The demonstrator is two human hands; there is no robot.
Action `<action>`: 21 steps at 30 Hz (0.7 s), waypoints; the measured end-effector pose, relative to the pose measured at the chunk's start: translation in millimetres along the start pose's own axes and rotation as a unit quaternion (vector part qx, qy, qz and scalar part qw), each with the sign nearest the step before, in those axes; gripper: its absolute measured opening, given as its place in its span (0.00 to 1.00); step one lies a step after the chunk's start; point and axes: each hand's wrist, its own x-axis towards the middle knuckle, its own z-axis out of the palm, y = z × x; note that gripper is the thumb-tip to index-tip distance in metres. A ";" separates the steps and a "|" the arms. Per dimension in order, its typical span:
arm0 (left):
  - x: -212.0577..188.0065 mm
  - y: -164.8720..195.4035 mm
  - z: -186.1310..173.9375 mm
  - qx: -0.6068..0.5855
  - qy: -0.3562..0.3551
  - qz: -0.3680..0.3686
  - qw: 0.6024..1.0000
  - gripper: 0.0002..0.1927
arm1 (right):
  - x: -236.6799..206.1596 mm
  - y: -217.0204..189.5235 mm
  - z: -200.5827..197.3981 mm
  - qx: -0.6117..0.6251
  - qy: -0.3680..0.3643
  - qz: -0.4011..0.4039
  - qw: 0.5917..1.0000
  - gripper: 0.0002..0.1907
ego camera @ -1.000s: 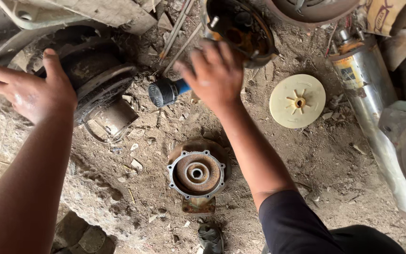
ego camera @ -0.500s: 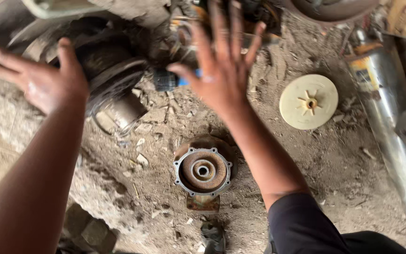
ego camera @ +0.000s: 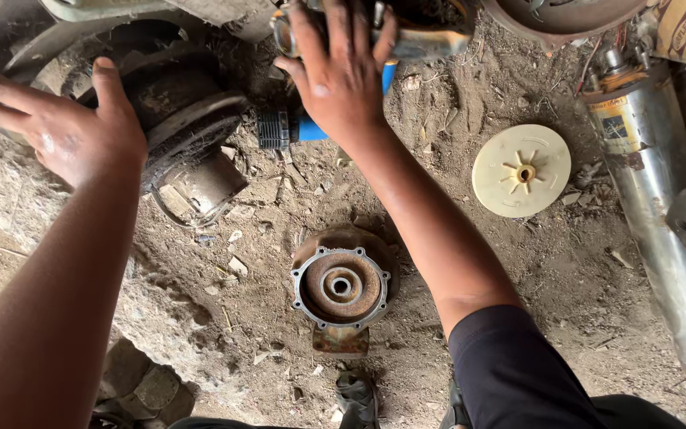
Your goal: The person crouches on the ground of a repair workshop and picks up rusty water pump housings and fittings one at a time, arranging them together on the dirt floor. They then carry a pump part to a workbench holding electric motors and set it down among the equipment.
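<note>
Dirt floor (ego camera: 518, 302), hands perhaps on machinery (ego camera: 422, 36).

Right hand (ego camera: 341, 79): your fingertips cover part of the grey metal part (ego camera: 430, 40), itself cut off by the top edge.
Blue cylindrical tool (ego camera: 299, 127): your palm hides its far end.
Shiny steel cylinder (ego camera: 660, 199): runs off the lower right.
Left hand (ego camera: 65, 131): you cannot tell whether it touches the dark round motor housing (ego camera: 172, 103).

Bare dirt floor (ego camera: 470, 151) lies open between the rusty housing (ego camera: 341, 287) and the cream impeller (ego camera: 522, 170), wide enough for a hand. The top edge is crowded: motor (ego camera: 176, 111) at left, blue tool (ego camera: 311, 125) beside it, metal frame (ego camera: 422, 40) above. The steel cylinder (ego camera: 660, 206) walls off the right.
</note>
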 end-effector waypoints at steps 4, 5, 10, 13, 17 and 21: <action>-2.5 5.2 -4.7 -0.017 0.021 0.023 0.999 0.60 | 18.2 -3.9 11.6 0.007 0.014 -0.020 1.000 0.34; -3.3 6.5 -6.1 -0.024 0.023 0.029 0.999 0.60 | 20.9 -5.3 13.1 0.006 0.011 -0.020 1.000 0.32; -4.2 10.5 -11.7 -0.007 0.019 0.020 1.000 0.60 | 23.4 -6.5 4.1 0.021 -0.030 -0.019 0.999 0.30; -4.2 11.8 -12.7 -0.023 0.012 0.024 0.999 0.59 | 17.4 -3.5 -8.2 0.008 -0.024 -0.024 0.999 0.32; -6.2 10.3 -12.4 -0.013 0.016 0.034 0.999 0.59 | 5.7 -1.0 -20.3 0.029 -0.036 -0.001 0.999 0.35; -6.3 8.1 -11.4 -0.014 0.015 0.048 0.999 0.58 | -9.0 1.3 -29.8 0.050 -0.027 0.016 0.998 0.35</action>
